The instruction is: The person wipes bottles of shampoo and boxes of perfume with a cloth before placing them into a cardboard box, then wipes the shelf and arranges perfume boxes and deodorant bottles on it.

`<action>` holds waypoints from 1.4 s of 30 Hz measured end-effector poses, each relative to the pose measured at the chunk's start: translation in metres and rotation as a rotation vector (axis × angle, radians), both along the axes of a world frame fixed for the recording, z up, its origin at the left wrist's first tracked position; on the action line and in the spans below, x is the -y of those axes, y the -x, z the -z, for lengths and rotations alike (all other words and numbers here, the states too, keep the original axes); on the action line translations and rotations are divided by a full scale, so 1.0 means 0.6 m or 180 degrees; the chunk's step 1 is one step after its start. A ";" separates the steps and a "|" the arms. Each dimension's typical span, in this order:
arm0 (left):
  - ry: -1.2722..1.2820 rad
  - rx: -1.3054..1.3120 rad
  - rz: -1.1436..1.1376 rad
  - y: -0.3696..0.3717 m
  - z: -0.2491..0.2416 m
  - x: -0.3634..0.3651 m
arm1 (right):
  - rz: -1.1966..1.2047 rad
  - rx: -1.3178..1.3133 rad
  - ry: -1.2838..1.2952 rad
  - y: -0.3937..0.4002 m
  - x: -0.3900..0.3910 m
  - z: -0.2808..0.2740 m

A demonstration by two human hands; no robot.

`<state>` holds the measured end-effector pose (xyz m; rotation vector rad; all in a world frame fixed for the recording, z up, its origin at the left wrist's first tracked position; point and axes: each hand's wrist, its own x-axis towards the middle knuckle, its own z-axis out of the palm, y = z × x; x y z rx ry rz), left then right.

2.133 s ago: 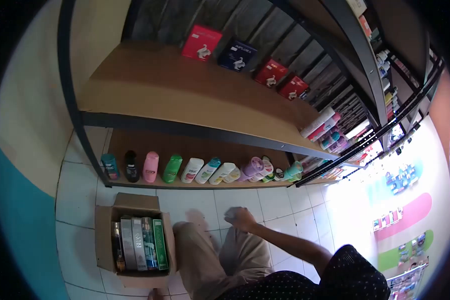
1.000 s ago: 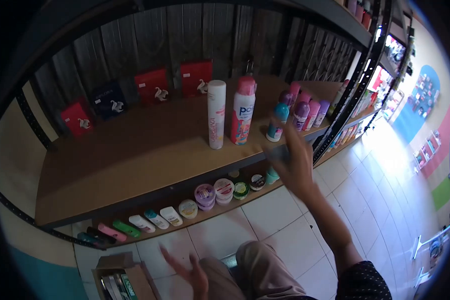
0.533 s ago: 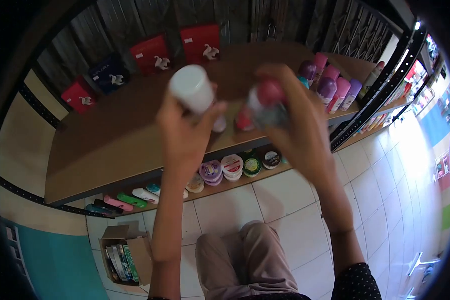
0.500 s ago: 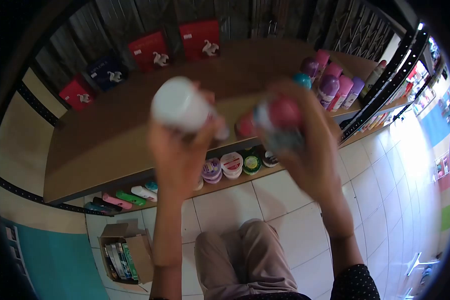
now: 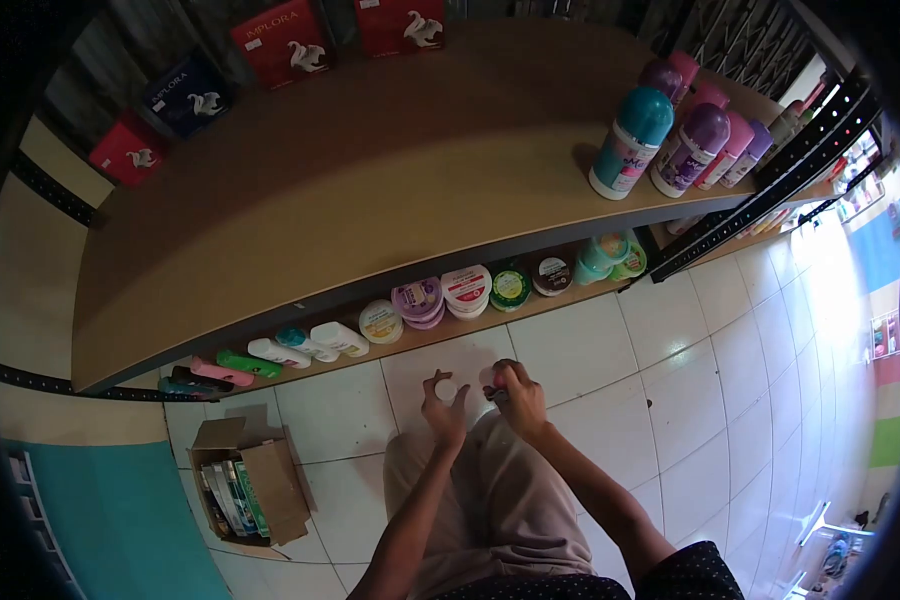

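Observation:
Low over the floor, in front of my knees, my left hand [image 5: 443, 412] curls its thumb and fingers around a white round container [image 5: 447, 389], seen end-on. Just to its right, my right hand [image 5: 521, 398] is closed on a small pink-topped item [image 5: 501, 379]. A dark grey bit, perhaps cloth, shows under those fingers. The hands are apart by a small gap. On the shelf [image 5: 370, 180] above stands a teal-capped bottle [image 5: 631, 143], with a purple-capped bottle [image 5: 692, 150] and several pink-capped ones behind it.
Tubs [image 5: 467, 290] and bottles [image 5: 280, 352] line the lower shelf. Red boxes [image 5: 283, 45] and a dark blue box [image 5: 187, 95] stand at the back. An open cardboard box [image 5: 275, 490] sits on the floor at left. A black metal post [image 5: 730, 235] rises at right.
Both hands have come down and back from above the shelf to near my knees, still holding their items. My view has shifted, so the teal-capped bottle now shows fully.

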<state>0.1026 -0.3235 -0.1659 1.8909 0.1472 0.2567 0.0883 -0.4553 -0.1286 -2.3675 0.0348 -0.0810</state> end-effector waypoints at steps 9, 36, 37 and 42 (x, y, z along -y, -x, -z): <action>-0.0114 -0.0150 0.0000 -0.005 0.095 -0.007 | -0.0013 -0.0144 0.0027 0.007 -0.010 0.082; 0.0637 0.1884 0.0122 -0.050 -0.406 0.042 | 0.1727 0.3077 0.0921 -0.102 0.216 -0.417; 0.0588 0.2206 0.0458 -0.103 -0.468 0.070 | 0.1598 0.3299 0.1198 -0.127 0.224 -0.469; -0.0859 0.2510 0.1633 -0.252 -0.556 0.207 | 0.1284 0.2061 0.2156 -0.192 0.241 -0.513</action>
